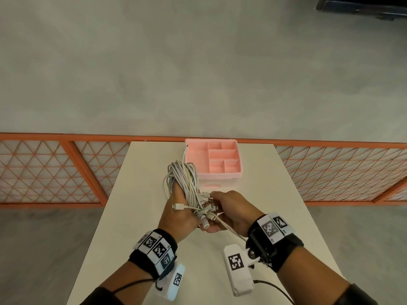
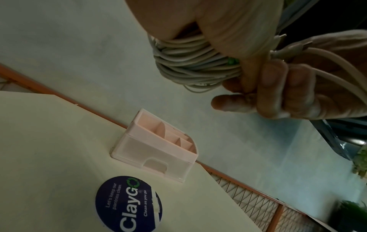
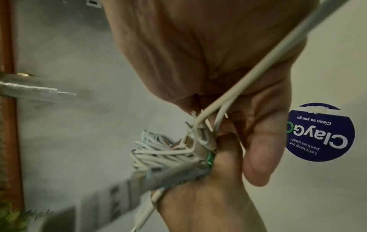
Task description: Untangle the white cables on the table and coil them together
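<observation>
A thick coil of white cables (image 1: 183, 181) is held above the table, wound round my left hand (image 1: 176, 219), whose fingers (image 2: 278, 87) curl round the bundle (image 2: 194, 66). My right hand (image 1: 229, 208) meets it from the right and grips the cluster of plug ends (image 1: 206, 213) at the coil's lower end. One loose strand (image 1: 231, 232) trails from that grip back past my right wrist. In the right wrist view my thumb (image 3: 260, 141) presses beside the plugs and the coil (image 3: 158, 153). A small green tie (image 3: 210, 158) sits in the bundle.
A pink compartment organizer (image 1: 218, 175) with a drawer stands at the far middle of the cream table (image 1: 275, 205), just behind the coil. A round blue sticker (image 2: 129, 204) lies on the tabletop. An orange lattice railing (image 1: 44, 172) runs behind the table.
</observation>
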`<state>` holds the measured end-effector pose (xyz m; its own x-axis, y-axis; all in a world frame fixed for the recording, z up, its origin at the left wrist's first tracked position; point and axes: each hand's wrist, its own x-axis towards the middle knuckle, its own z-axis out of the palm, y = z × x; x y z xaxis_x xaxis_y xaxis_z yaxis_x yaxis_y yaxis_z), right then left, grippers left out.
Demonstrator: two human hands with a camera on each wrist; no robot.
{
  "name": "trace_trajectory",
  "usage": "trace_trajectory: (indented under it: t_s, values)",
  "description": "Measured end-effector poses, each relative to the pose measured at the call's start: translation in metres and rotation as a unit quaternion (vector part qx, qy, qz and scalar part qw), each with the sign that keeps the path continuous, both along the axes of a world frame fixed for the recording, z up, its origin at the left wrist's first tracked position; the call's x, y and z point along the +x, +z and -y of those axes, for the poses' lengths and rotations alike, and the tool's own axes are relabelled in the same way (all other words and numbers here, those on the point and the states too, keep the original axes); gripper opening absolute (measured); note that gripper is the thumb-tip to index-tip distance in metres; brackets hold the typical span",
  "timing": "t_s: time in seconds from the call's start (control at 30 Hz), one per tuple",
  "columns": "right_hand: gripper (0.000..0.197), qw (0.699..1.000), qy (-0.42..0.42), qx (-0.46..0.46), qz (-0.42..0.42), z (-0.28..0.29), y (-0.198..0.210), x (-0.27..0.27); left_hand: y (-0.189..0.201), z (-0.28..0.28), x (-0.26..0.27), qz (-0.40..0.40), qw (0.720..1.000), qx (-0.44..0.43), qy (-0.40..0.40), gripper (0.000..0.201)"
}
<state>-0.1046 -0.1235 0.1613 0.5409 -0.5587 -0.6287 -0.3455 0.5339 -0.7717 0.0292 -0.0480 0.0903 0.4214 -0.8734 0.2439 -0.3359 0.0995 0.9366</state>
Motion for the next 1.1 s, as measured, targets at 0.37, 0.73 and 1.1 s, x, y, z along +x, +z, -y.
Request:
trace_trajectory:
  t_s: [0.37,0.73,1.1]
  values:
    - [0.036,0.992,0.071,-0.069,-0.072,-0.002,0.003,0.003,0.008,0.003,-0.01,0.037,0.999,0.001,0.024,0.087]
    - [0.059,0.942,0.239,-0.196,-0.131,0.019,0.024,-0.021,0.001,0.001,0.0,0.075,0.993,0.092,-0.002,0.09]
    - [0.009,0.878,0.276,-0.385,-0.064,0.076,0.073,-0.029,0.031,-0.018,-0.022,-0.167,0.945,0.147,-0.241,0.042]
